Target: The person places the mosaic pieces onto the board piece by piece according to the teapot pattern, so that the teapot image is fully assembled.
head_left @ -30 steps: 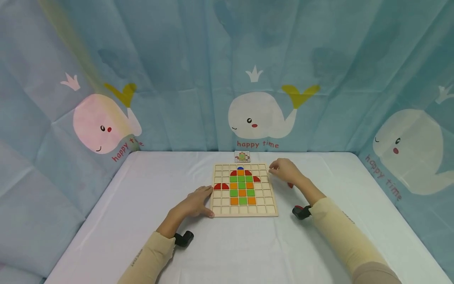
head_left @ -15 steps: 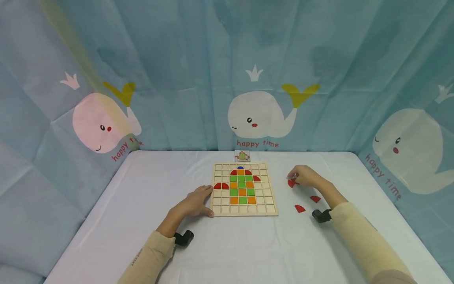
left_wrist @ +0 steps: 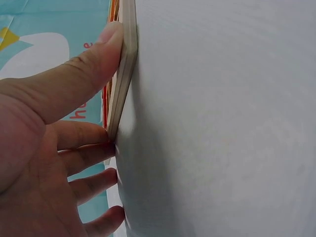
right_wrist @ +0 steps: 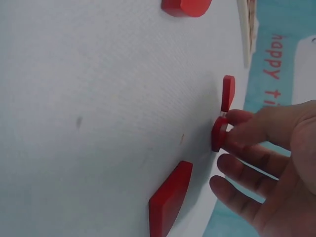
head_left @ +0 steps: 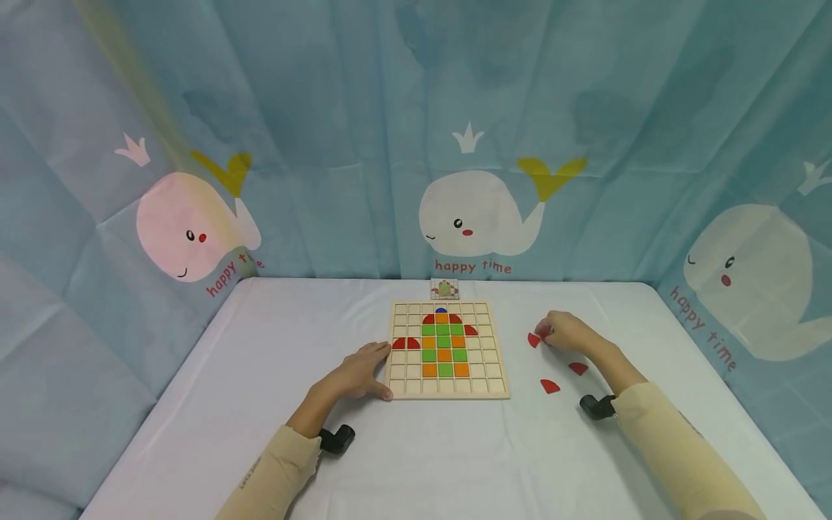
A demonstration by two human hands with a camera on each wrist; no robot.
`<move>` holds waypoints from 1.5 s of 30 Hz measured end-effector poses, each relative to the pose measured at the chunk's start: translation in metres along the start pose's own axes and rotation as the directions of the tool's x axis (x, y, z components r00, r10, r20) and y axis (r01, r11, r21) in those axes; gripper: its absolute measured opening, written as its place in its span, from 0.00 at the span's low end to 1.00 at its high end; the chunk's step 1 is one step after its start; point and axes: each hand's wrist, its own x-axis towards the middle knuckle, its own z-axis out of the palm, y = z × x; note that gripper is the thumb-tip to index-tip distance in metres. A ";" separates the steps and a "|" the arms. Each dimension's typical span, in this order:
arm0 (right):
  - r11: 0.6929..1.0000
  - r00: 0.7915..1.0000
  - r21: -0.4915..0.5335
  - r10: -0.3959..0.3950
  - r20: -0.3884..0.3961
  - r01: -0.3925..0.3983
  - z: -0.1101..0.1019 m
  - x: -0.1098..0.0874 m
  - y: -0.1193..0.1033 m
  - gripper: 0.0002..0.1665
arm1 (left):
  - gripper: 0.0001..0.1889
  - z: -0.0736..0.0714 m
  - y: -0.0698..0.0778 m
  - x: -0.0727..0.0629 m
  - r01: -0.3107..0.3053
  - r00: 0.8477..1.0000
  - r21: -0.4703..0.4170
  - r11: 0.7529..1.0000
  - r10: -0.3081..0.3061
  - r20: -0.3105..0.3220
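Observation:
A wooden grid board (head_left: pixel 487 367) lies on the table, with orange, green, red and blue pieces in its squares. Along its left edge rests my left hand (head_left: pixel 356 372). In the left wrist view that hand's thumb (left_wrist: pixel 94 59) lies against the board's corner, and its spread fingertips meet the side. To the right of the board, my right hand (head_left: pixel 568 334) pinches a red quarter-circle piece (right_wrist: pixel 218 134) between thumb and forefinger, low over the cloth. Another red piece (right_wrist: pixel 228 93) lies right beside the pinched one.
Two more red quarter-circle pieces, one nearer the front (head_left: pixel 549 386) and one under the right forearm (head_left: pixel 578 368), lie loose. A small pattern card (head_left: pixel 445 289) sits behind the board. A whale-print curtain (head_left: pixel 325 217) encloses the white table (head_left: pixel 442 462).
My right hand has moved from the board's upper right edge out to the red pieces and now pinches one. Loose pieces formerly behind the arm show. The left hand stays put.

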 end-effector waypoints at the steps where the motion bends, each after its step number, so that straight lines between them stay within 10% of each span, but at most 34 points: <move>1: 1.000 1.000 -0.004 0.000 0.007 0.000 0.000 0.000 0.000 0.16 | 0.52 0.000 0.000 0.000 -0.001 1.000 -0.002 1.000 0.001 -0.001; 45: 0.997 0.996 -0.042 0.055 -0.066 -0.057 0.004 -0.014 0.001 0.15 | 0.51 -0.001 0.000 -0.001 -0.007 1.000 0.003 1.000 0.007 0.006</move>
